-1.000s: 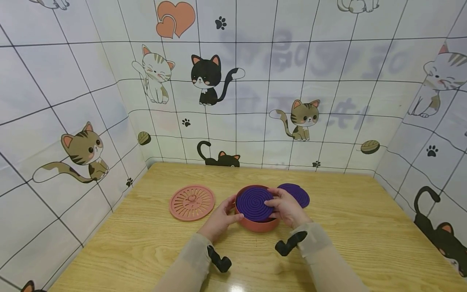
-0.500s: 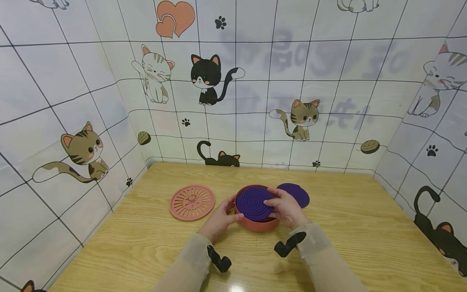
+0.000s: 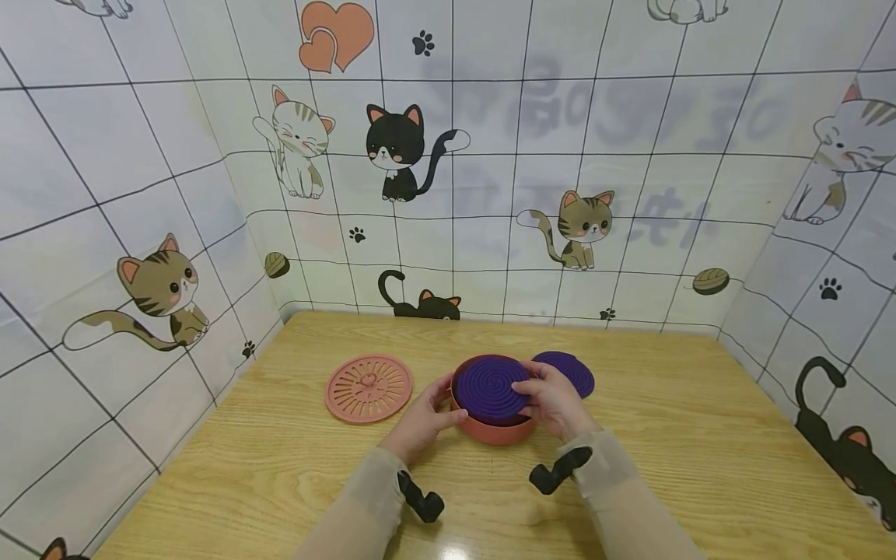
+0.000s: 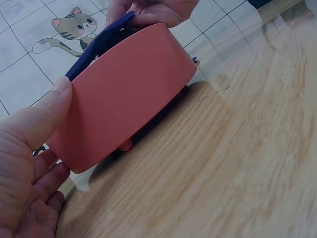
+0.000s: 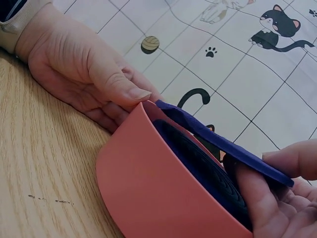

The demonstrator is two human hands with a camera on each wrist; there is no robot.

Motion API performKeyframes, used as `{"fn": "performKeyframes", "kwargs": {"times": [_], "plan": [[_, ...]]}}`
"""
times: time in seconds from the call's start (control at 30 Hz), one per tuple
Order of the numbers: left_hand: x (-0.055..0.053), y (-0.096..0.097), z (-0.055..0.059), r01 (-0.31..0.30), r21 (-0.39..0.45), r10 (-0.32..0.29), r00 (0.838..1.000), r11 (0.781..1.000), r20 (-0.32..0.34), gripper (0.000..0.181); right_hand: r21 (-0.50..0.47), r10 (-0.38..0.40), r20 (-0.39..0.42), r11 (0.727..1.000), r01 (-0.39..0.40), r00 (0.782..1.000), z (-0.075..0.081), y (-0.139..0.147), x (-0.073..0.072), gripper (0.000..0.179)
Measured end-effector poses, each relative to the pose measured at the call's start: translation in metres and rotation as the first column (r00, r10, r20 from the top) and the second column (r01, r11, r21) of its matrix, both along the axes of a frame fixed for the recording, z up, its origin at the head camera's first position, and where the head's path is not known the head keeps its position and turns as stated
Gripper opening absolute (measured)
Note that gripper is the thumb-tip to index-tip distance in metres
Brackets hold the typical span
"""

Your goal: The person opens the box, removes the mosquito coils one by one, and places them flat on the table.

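Note:
A round coral box (image 3: 497, 432) stands on the table, and my left hand (image 3: 423, 420) grips its left side, thumb at the rim. My right hand (image 3: 553, 400) pinches the right edge of a flat purple mosquito coil (image 3: 490, 386) over the box's mouth. In the right wrist view the held coil (image 5: 228, 146) is tilted, its far edge at the rim near my left thumb and its near edge raised. Another dark coil (image 5: 198, 161) lies inside the box below it. The left wrist view shows the box's outer wall (image 4: 129, 94) and a small foot under it.
A pink slotted lid (image 3: 369, 389) with a small knob lies on the table (image 3: 280, 467) to the left. Behind my right hand lies another purple coil (image 3: 570, 373). Cat-patterned walls (image 3: 483, 233) enclose the table's back and sides.
The held mosquito coil and my right hand have shifted slightly to the right. My left hand and the box stay in place.

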State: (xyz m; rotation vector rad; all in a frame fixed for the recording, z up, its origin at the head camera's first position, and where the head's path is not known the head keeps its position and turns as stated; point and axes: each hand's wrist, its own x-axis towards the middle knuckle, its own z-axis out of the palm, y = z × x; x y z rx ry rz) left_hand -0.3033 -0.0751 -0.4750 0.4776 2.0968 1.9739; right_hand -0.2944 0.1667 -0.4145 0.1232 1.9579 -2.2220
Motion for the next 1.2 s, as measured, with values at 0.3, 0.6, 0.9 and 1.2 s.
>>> {"fn": "performKeyframes", "kwargs": {"times": [0.3, 0.6, 0.9, 1.2], "plan": [[-0.001, 0.0, -0.001, 0.0, 0.002, 0.0, 1.0, 1.0, -0.012, 0.079, -0.156, -0.01, -0.006, 0.988, 0.008, 1.0, -0.001, 0.006, 0.001, 0.064], [-0.001, 0.0, -0.001, 0.002, -0.006, -0.002, 1.0, 1.0, -0.013, 0.08, -0.255, -0.068, -0.028, 0.965, 0.059, 0.997, 0.0, 0.022, -0.002, 0.053], [-0.005, 0.001, -0.006, 0.006, 0.008, -0.006, 1.0, 1.0, -0.017, 0.079, -0.347, -0.162, 0.045, 0.923, 0.167, 0.986, 0.005, 0.051, -0.005, 0.044], [-0.004, 0.001, -0.006, 0.004, 0.016, -0.004, 1.0, 1.0, -0.009, 0.077, -0.411, -0.315, 0.164, 0.84, 0.355, 0.935, 0.005, 0.085, -0.008, 0.055]]}}
